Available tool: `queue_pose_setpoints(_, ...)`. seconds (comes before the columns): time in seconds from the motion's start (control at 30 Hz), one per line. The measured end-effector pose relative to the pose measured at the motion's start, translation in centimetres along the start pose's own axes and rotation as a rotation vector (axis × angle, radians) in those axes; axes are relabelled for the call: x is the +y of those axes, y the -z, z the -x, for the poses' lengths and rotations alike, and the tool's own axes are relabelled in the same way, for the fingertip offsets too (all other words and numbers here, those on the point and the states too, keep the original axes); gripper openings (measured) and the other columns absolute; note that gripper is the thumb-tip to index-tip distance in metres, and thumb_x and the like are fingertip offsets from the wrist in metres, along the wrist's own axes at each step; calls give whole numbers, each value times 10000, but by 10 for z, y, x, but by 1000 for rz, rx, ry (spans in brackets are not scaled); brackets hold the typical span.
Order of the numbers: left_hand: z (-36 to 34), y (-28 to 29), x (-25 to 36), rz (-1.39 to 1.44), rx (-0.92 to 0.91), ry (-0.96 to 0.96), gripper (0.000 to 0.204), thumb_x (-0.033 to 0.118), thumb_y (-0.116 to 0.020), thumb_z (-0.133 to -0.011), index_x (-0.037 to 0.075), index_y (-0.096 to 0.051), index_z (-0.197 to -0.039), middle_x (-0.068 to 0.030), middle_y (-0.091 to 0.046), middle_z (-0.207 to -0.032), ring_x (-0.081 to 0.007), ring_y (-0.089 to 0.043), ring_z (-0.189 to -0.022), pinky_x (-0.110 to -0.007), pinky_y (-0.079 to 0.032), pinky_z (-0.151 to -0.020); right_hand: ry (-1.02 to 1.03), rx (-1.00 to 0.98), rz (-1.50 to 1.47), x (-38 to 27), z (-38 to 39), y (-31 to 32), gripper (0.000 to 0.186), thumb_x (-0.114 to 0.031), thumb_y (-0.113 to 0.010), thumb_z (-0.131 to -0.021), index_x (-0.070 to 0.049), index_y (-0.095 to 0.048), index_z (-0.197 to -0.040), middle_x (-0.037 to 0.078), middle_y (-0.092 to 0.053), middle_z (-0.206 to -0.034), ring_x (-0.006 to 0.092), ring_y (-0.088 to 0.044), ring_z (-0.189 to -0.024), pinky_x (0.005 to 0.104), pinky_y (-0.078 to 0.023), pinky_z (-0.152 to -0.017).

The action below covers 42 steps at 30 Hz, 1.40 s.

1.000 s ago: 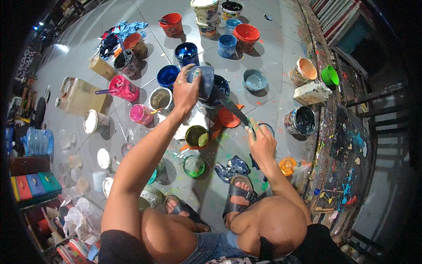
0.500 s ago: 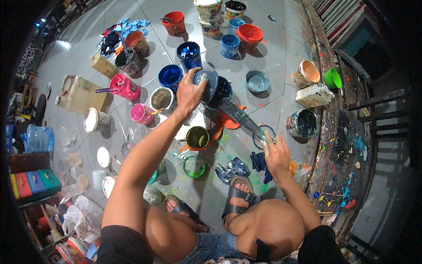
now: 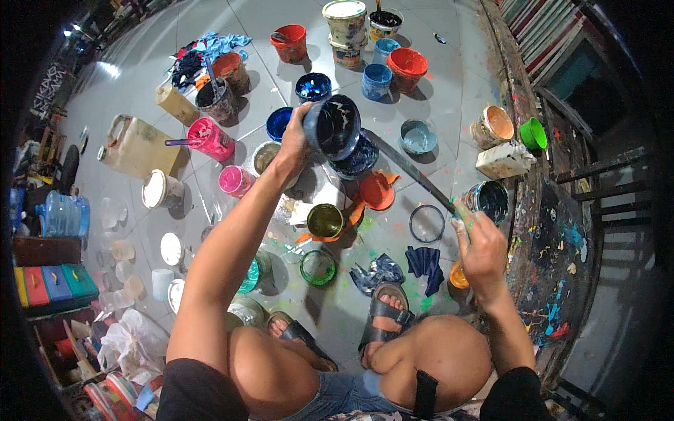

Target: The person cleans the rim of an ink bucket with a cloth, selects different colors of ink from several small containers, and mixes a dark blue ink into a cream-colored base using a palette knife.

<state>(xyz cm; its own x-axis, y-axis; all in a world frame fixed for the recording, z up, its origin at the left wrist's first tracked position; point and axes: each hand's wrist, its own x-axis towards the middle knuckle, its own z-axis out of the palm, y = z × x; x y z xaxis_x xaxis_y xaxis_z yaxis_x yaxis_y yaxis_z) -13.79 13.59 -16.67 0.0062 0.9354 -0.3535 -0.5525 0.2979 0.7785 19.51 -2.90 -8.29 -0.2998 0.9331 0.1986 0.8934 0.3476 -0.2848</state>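
Observation:
My left hand [image 3: 298, 137] is closed around the side of a dark paint-smeared tub [image 3: 333, 129], tilted so that its inside faces me. The tub hangs over a dark blue paint bucket [image 3: 359, 160] and hides part of it. In my right hand [image 3: 484, 245] I grip one end of a long, flat, paint-coated stirring stick [image 3: 411, 170]. It slants up and left, its far end at the tub's right rim; whether it touches the tub I cannot tell. Close by are two blue paint pots [image 3: 313, 87] and an orange-red container [image 3: 378, 191].
An olive paint pot [image 3: 326, 221], a green-stained lid [image 3: 318, 266] and dark cloths [image 3: 424, 269] lie nearer my feet. Pink pots [image 3: 210, 139] and a jerrycan [image 3: 140, 145] stand left. At right are a grey-blue tub [image 3: 418, 136], a dark paint pot [image 3: 489, 202] and a paint-splattered board [image 3: 554, 259].
My left hand has raised the tub and turned its inside toward me. My right hand has moved right and slightly down; the stick now shows its narrow edge, its far end at the tub's rim.

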Motion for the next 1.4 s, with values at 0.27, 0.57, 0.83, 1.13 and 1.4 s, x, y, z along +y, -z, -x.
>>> queue_pose_setpoints(0.27, 34, 9, 22, 144, -370, -8, 420, 344, -445, -955, 15, -663, -1098, -128, -717, -1034, -212, -714, -870, -391, -594, -834, 169, -99, 273, -53, -52, 48, 418, -213, -577, -953, -120, -561, -1360, 148, -636, -796, 352, -658, -678, 455, -529, -597)
queue_pose_setpoints(0.57, 52, 9, 30, -28, -292, 93, 519, 492, -461, -939, 50, -641, -1143, -108, -718, -1013, -207, -711, -873, -342, -576, -836, 74, -222, 288, -91, -79, 76, 259, -219, -587, -938, -59, -656, -1130, 214, -660, -756, 406, -663, -726, 492, -532, -637)
queue_pose_setpoints(0.83, 49, 22, 10, 45, -294, -283, 424, 422, -436, -973, 87, -608, -1168, -130, -695, -1063, -212, -688, -930, -352, -565, -887, 40, -399, -423, -66, -79, 40, 287, -241, -573, -969, 7, -701, -1034, 258, -656, -790, 406, -645, -735, 464, -492, -701)
queue_pose_setpoints(1.13, 62, 2, 15, 264, -234, -111, 491, 474, -377, -960, 99, -647, -1127, -100, -695, -1089, -245, -675, -988, -390, -552, -896, -605, -612, -1293, -84, -45, -9, 359, -403, -519, -1026, -55, -599, -996, -11, -527, -616, 54, -408, -418, 229, -298, -363)
queue_pose_setpoints(1.4, 45, 18, 5, 113, -117, -64, 552, 518, -402, -938, 76, -626, -1180, -107, -702, -1085, -266, -694, -961, -469, -557, -894, -254, -337, -439, -75, -34, 23, 300, -249, -544, -982, 16, -680, -1017, 246, -628, -731, 415, -618, -676, 459, -473, -634)
